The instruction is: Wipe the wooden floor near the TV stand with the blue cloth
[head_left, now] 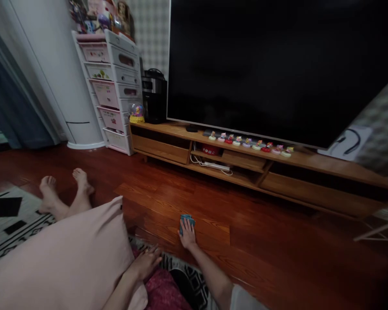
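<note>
My right hand (187, 235) reaches forward to the wooden floor. Its fingers are spread flat over a small blue-green stack (185, 216) with several offset edges. These look like cards or a folded cloth, but I cannot tell which. The palm and fingers hide most of it. Nearer to me, my left hand (148, 261) rests on the magenta clothing (164, 289), beside a pale pink pillow (67, 258). Its fingers are stretched out, and nothing shows in them.
Black-and-white patterned rug (13, 215) lies under the pillow; two bare feet (63, 193) stick out beyond it. Ahead stands a low wooden TV stand (161, 148) with a row of small figurines (246, 142) and a large dark television (271, 64). Drawers (108, 94) rise at left.
</note>
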The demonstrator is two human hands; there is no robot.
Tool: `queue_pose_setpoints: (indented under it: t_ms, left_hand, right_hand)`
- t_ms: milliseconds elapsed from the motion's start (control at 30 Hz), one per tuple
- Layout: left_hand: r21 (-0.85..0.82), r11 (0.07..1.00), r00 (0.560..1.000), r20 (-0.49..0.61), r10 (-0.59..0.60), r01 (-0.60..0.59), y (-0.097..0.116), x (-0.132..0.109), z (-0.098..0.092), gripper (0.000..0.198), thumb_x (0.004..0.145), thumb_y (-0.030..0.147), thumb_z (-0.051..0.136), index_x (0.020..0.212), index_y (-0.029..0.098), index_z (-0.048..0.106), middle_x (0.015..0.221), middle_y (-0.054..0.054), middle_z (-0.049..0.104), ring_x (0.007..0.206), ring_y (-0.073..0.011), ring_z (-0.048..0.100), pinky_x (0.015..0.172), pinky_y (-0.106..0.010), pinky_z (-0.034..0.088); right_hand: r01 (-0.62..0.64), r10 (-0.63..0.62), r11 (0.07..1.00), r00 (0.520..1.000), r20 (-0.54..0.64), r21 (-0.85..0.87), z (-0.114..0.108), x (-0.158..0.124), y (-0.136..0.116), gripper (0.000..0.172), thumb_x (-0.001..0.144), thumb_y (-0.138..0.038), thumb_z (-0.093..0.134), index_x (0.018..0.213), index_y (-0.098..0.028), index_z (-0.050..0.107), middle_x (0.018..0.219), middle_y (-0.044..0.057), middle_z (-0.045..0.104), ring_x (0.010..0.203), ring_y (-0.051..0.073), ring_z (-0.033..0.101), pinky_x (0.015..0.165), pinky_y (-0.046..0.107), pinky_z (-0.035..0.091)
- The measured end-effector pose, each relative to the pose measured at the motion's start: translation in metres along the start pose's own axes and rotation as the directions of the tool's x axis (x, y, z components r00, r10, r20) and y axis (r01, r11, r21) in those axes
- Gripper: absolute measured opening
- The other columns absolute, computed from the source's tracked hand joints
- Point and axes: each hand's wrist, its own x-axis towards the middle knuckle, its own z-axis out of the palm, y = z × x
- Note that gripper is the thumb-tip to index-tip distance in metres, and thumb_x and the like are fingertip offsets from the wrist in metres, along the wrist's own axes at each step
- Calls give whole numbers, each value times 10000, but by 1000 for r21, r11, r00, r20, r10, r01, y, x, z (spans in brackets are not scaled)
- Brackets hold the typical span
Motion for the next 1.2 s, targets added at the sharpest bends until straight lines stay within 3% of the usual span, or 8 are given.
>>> queue_pose_setpoints:
  t_ms: [100,267,400,600,800,1000,1100,1200]
  left_hand:
    - [6,1000,1000,4,0,0,1,1,0,517,967,369,323,1446,216,446,1571,-115,319,1428,-262,319,1147,-450,282]
    - [-11,1000,1000,-20,6,-7,1,3,3,516,962,358,335,1445,220,450,1563,-102,341,1428,-258,319,1161,-442,265]
    - [12,1000,1000,-13,-4,4,0,4,6,514,967,385,317,1429,223,473,1551,-95,368,1427,-260,321,1170,-438,249]
    - [-4,1000,1000,-9,28,-28,-6,6,7,513,969,381,324,1439,224,456,1570,-100,327,1424,-273,325,1160,-457,268]
    - [-3,1000,1000,-6,22,-22,-9,7,6,486,977,397,327,1419,260,476,1571,-78,332,1431,-251,313,1162,-465,251]
    - [23,999,999,-5,32,-32,-9,9,8,505,978,385,318,1442,235,450,1568,-104,333,1425,-260,327,1143,-453,287]
    - [38,999,1000,-3,26,-26,-9,8,9,525,979,406,312,1449,211,442,1570,-120,322,1429,-277,315,1148,-461,273]
    - [22,1000,1000,3,12,-12,-9,7,8,533,979,428,310,1453,219,434,1567,-114,329,1436,-277,298,1153,-479,255]
  right_hand:
    - [31,-31,999,999,22,16,12,-4,1,605,974,-416,331,1544,-258,204,1622,12,121,1491,217,85,1190,441,135]
    - [245,-246,969,967,69,26,53,-69,29,634,955,-345,392,1540,-352,149,1620,-52,110,1490,196,90,1199,439,147]
    - [220,-218,975,975,49,-20,71,-105,48,648,939,-252,392,1531,-385,164,1613,-65,155,1478,192,166,1192,435,194]
    - [109,-110,994,993,-49,-26,30,-50,22,589,976,-383,345,1541,-316,196,1621,-28,133,1490,201,96,1195,431,149]
    - [10,-10,1000,1000,-7,12,1,0,-5,600,973,-394,351,1540,-240,230,1620,32,152,1489,214,99,1187,425,133]
    - [226,-230,973,967,110,53,27,-66,15,645,937,-368,436,1537,-322,206,1621,-24,141,1490,199,91,1198,430,121]
    - [250,-252,968,957,143,32,40,-106,26,671,918,-240,421,1538,-340,185,1623,-38,123,1488,180,98,1199,414,130]
    - [233,-233,972,963,134,13,41,-115,27,681,909,-211,420,1536,-348,192,1621,-43,139,1486,177,113,1196,407,140]
